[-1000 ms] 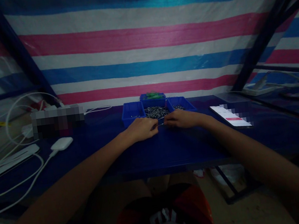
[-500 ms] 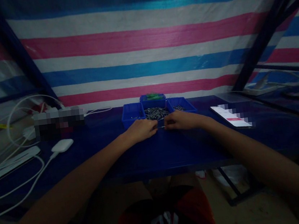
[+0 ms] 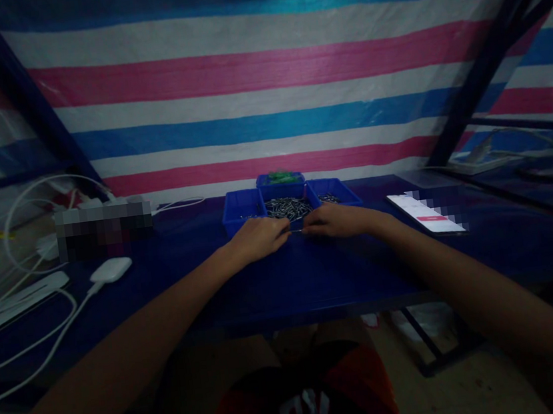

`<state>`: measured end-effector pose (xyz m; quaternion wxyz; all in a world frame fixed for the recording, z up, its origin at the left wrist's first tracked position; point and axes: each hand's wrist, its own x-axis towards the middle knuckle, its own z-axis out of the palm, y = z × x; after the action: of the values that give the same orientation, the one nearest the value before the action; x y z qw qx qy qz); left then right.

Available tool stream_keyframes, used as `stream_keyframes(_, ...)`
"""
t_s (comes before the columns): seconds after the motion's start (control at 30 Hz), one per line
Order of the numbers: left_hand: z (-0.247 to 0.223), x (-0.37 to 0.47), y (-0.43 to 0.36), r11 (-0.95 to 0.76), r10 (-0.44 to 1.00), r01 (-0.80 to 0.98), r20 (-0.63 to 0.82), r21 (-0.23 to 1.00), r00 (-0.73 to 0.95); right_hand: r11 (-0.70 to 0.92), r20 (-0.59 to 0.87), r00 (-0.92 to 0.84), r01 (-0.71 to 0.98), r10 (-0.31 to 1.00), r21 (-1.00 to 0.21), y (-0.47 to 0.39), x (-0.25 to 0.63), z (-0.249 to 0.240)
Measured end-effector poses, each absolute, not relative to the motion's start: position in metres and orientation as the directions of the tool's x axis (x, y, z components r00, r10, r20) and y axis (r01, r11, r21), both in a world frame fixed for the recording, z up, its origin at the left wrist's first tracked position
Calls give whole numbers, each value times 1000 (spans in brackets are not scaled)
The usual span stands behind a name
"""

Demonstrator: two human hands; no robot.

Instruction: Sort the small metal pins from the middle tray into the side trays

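My left hand (image 3: 260,238) and my right hand (image 3: 332,219) face each other just in front of the blue bins, fingers closed in a pinch. Between the fingertips shows a thin, shiny metal piece (image 3: 296,231), too small to identify; each hand seems to grip one end. Right behind them, the middle bin holds a heap of small metal parts (image 3: 288,207), like screws or pins. The left blue bin (image 3: 238,222) has a few small parts in it. More small metal parts (image 3: 328,198) lie in the right bin. My fingers hide the middle bin's front.
Green material fills a back bin (image 3: 263,180). A lit phone (image 3: 423,212) lies to the right on the blue table (image 3: 286,286). At left are a white charger (image 3: 111,270), cables and a white flat object (image 3: 21,302). A striped sheet (image 3: 259,68) hangs behind, between metal posts.
The view has shifted slightly. My hands stay at the same spot before the bins, fingers closed; the gap between them looks almost unchanged, and the metal piece shows less.
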<state>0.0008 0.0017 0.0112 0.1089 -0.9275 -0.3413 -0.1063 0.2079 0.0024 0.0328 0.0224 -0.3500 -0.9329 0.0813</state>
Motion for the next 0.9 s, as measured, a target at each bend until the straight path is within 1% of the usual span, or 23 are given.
stream_keyframes(0.2, 11, 0, 2, -754, 594, 641, 272, -139, 757, 730, -31, -745, 660, 666, -180, 2, 207, 32)
stream_keyframes(0.4, 13, 0, 2, -756, 581, 640, 310, -136, 753, 752, -20, -765, 638, 644, -168, 5, 208, 29)
stream_keyframes(0.63, 13, 0, 0, -745, 576, 640, 304, -186, 759, 753, -13, -762, 643, 648, -141, 6, 210, 28)
stream_keyframes(0.73, 12, 0, 1, -732, 586, 649, 293, -208, 755, 750, 26, -752, 654, 659, -103, 6, 210, 30)
stream_keyframes(0.83, 12, 0, 2, -724, 597, 655, 277, -216, 752, 761, 108, -755, 647, 647, -47, 4, 210, 34)
stream_keyframes(0.9, 11, 1, 2, -721, 606, 660, 270, -210, 748, 777, 158, -763, 628, 627, -46, 2, 209, 37)
